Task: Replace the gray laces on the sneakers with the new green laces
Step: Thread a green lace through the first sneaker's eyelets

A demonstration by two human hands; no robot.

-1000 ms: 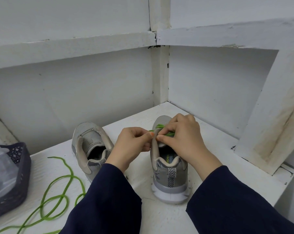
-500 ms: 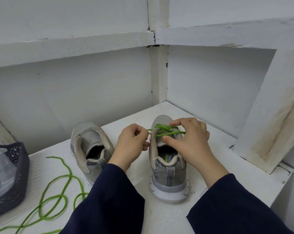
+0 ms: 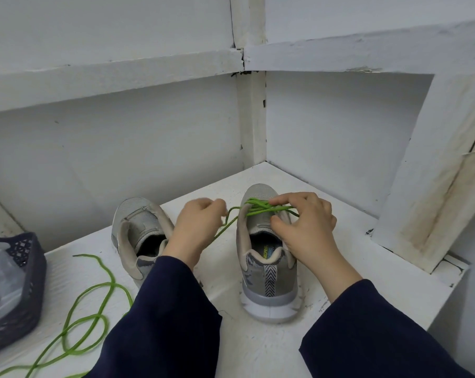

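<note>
- My left grip (image 3: 201, 225), 9 o'clock of the sneaker (image 3: 269, 268): clenched on green lace (image 3: 258, 207), to tension it.
- My right grip (image 3: 304, 225): pinching the same lace, to anchor it.

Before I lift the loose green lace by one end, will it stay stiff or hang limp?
Probably limp: the loose green lace lies in soft curves and loops on the white shelf. Likely very light, being so thin. Its crossing loops may tangle as it trails.

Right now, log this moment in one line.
left hand holds green lace | right hand touches lace on right sneaker | left sneaker unlaced
</note>
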